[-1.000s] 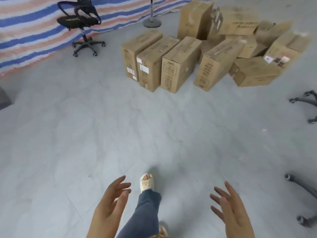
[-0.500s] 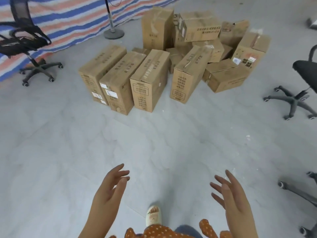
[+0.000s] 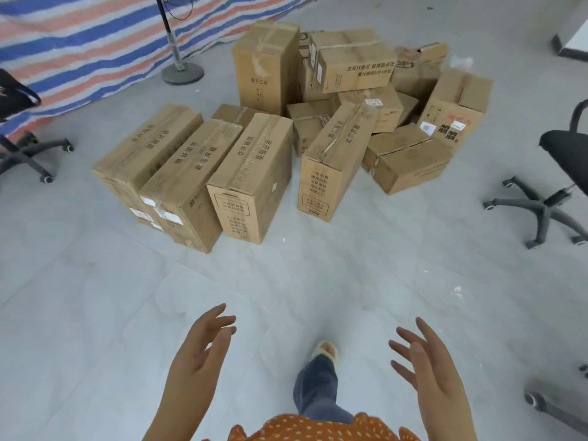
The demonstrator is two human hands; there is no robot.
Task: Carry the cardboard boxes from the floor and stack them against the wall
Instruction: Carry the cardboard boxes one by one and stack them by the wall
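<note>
Both hands are empty: the left hand point(image 3: 200, 354) and the right hand point(image 3: 428, 367) hang out in front of the person with fingers spread and loose, palms turned toward each other, touching nothing. The cardboard boxes point(image 3: 318, 122) sit in a heap on the floor well ahead of them. Nearest stand three long cartons side by side and touching, the closest being the taped carton point(image 3: 254, 176) with printed characters along its top. Just to its right, apart from it, a narrower carton point(image 3: 334, 160) stands on its own. Behind these the pile turns untidy, with a tall upright box point(image 3: 265, 65), a box resting on top of others point(image 3: 353, 58) and tilted ones at the right.

All the boxes are taped or folded shut, so their contents cannot be seen.

Pale grey floor point(image 3: 318, 275) tiles run across the room. A striped tarpaulin point(image 3: 79, 43) in blue, red and white hangs at the far left, with a round-based stand point(image 3: 182, 73) in front of it, its top cut off. Office chairs are cropped at both edges, one at left point(image 3: 25, 148) and one at right point(image 3: 553, 186). Below, a slippered foot point(image 3: 326, 351) and a blue trouser leg step forward.
</note>
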